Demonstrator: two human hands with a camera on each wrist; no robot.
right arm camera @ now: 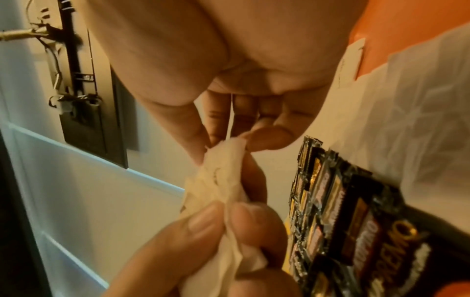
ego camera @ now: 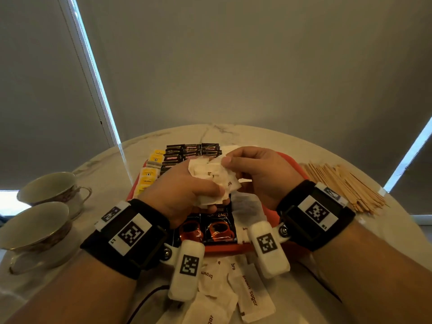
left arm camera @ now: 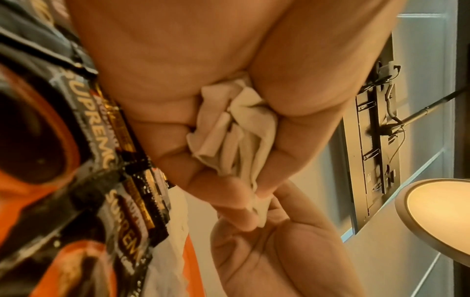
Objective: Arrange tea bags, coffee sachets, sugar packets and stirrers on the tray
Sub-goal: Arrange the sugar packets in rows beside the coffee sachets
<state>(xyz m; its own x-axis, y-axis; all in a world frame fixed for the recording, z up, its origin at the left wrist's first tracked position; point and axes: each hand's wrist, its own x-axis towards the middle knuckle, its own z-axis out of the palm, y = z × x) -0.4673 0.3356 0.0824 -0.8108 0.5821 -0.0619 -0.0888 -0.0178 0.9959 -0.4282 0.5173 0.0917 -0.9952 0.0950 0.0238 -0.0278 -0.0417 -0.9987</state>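
Observation:
Above the orange tray (ego camera: 288, 163) my left hand (ego camera: 184, 190) grips a bunch of white brown-sugar packets (ego camera: 211, 181) (left arm camera: 236, 128) (right arm camera: 221, 180). My right hand (ego camera: 254, 169) pinches the top edge of that bunch between thumb and fingers. On the tray lie black coffee sachets (ego camera: 208, 226) (left arm camera: 122, 201) (right arm camera: 356, 221) near me, dark sachets (ego camera: 189, 152) at the far side, yellow tea bags (ego camera: 149, 170) at the left, and white tea bags (ego camera: 247, 206). More sugar packets (ego camera: 233, 293) lie on the table in front of the tray. Wooden stirrers (ego camera: 343, 185) lie in a heap to the right.
Two teacups (ego camera: 51, 187) (ego camera: 35, 225) stand at the left of the round marble table (ego camera: 233, 132). Grey blinds hang behind the table. A dark cable (ego camera: 145, 302) runs under my left wrist.

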